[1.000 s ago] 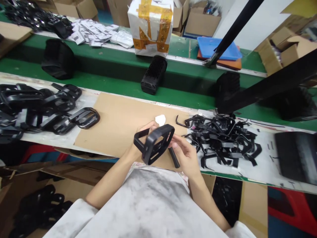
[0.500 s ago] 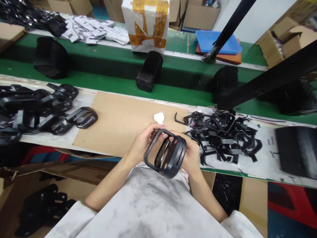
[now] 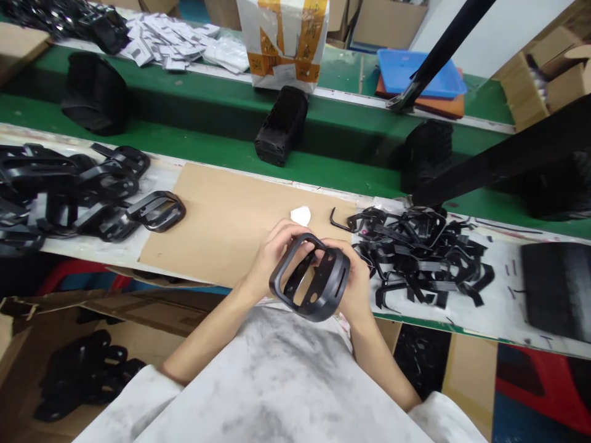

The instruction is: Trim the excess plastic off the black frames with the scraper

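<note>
Both my hands hold one black plastic frame (image 3: 318, 288) just above the near edge of a brown cardboard sheet (image 3: 221, 215). My left hand (image 3: 272, 255) wraps its fingers over the frame's top left rim. My right hand (image 3: 357, 286) grips the frame's right side from behind, largely hidden by it. The frame is tilted, its open side facing me. A small white scrap (image 3: 301, 215) lies on the cardboard just beyond my hands.
A heap of thin black plastic strips (image 3: 420, 255) lies right of my hands. Several black frames (image 3: 69, 191) are piled at the left. Black housings (image 3: 282, 126) stand on the green conveyor (image 3: 194, 147). A box below left holds more black parts (image 3: 78, 378).
The frame has been turned from edge-on to open side facing me, and both hands closed on it. A black strip in my right hand a second ago no longer shows.
</note>
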Demonstrator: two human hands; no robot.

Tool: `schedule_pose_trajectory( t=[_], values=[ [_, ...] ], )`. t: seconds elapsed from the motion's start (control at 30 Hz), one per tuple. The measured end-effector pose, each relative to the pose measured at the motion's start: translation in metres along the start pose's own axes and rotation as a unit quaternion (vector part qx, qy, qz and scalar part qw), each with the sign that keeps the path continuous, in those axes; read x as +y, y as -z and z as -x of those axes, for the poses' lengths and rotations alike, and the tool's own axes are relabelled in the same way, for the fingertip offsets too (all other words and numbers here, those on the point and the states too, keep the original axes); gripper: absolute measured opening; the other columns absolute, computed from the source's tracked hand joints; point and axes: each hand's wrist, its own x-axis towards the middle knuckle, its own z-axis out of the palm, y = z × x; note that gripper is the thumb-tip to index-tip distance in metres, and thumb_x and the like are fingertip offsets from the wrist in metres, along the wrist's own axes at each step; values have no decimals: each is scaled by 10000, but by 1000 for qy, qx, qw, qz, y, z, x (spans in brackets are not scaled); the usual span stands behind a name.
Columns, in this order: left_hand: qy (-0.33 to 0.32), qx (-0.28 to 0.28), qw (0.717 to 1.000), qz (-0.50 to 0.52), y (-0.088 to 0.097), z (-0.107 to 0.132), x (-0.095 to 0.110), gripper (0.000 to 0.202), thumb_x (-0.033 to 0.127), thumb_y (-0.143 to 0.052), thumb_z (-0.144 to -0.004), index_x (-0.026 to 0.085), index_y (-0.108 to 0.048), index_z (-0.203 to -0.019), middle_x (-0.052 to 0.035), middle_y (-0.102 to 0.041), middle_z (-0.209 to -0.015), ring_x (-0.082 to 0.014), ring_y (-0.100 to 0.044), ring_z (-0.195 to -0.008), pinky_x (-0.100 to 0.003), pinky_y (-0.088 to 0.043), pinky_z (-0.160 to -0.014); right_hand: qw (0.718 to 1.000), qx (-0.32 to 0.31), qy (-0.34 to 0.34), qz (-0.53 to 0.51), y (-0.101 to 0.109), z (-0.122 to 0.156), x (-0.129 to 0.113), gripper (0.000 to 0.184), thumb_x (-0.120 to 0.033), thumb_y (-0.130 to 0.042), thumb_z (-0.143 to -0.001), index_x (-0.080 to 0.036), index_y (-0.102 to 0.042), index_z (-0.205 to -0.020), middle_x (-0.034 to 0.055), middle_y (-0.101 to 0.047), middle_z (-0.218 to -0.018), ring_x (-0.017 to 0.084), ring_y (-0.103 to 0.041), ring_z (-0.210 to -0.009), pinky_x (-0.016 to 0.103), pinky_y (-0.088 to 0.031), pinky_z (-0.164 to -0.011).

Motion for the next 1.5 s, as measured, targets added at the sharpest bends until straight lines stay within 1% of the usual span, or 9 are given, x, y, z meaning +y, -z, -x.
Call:
schedule_pose_trajectory(
  t=[0.2,0.3,0.43,0.57,0.67,0.87,1.03,1.3,1.5],
  values=[
    [-16,-22,1000,10,3,3,-2,150,316,-617,-1055,224,-680,-1155,-86,-742,-1148,-206,-719,-1116,-353,-584,-999,999,-32,-20,-34,-1,1,11,247,-391,-740,-950,-250,-724,-1153,42,-794,-1042,217,-761,-943,300,-622,-819],
    [-15,-29,999,22,4,7,-1,183,276,-628,-1047,226,-678,-1215,-80,-764,-1207,-200,-733,-1142,-332,-584,-1021,997,-15,-54,-56,-6,1,18,239,-448,-748,-961,-255,-728,-1100,41,-795,-1052,210,-768,-893,311,-650,-790],
    [28,-66,996,52,6,8,6,262,247,-602,-1051,222,-650,-1307,-77,-770,-1286,-198,-751,-1178,-298,-602,-1023,995,-18,-71,-63,-12,0,24,273,-502,-743,-965,-240,-758,-1041,75,-800,-1053,249,-776,-913,361,-672,-767],
    [63,-62,996,30,7,8,16,240,250,-653,-1015,204,-676,-1250,-55,-802,-1222,-191,-790,-1086,-270,-632,-966,995,-22,-62,-71,-9,-2,23,260,-501,-741,-960,-241,-746,-963,45,-796,-948,237,-770,-889,361,-662,-788],
    [89,-47,995,15,4,9,19,256,281,-670,-1000,186,-705,-1234,-68,-810,-1201,-216,-792,-1095,-293,-632,-983,985,-32,-109,-132,-4,-4,17,293,-539,-793,-894,-251,-736,-900,32,-784,-844,242,-764,-823,371,-667,-749],
    [183,-42,972,141,1,6,11,379,419,-766,-947,167,-733,-1227,-113,-807,-1174,-249,-775,-1106,-320,-616,-975,881,-140,-271,-363,-6,-7,10,421,-544,-875,-784,-240,-752,-1048,33,-817,-828,246,-770,-648,390,-667,-596],
    [179,-61,942,277,5,-2,12,341,420,-783,-944,167,-779,-1172,-115,-819,-1150,-237,-779,-1067,-335,-601,-1003,784,-228,-347,-462,-4,-2,17,532,-673,-875,-756,-171,-732,-861,35,-796,-689,178,-745,-525,240,-600,-491],
    [200,-54,921,331,8,1,7,319,443,-820,-914,180,-806,-1094,-89,-820,-1044,-194,-752,-930,-305,-579,-895,730,-267,-378,-504,0,5,24,440,-604,-809,-865,-171,-736,-896,27,-780,-680,167,-722,-486,219,-572,-423],
    [226,-66,891,388,6,-1,2,390,534,-799,-909,161,-793,-1021,-98,-780,-952,-186,-706,-868,-274,-522,-762,733,-241,-389,-504,-5,9,26,422,-597,-823,-848,-183,-741,-863,3,-769,-643,143,-689,-438,181,-514,-355]
  ],
)
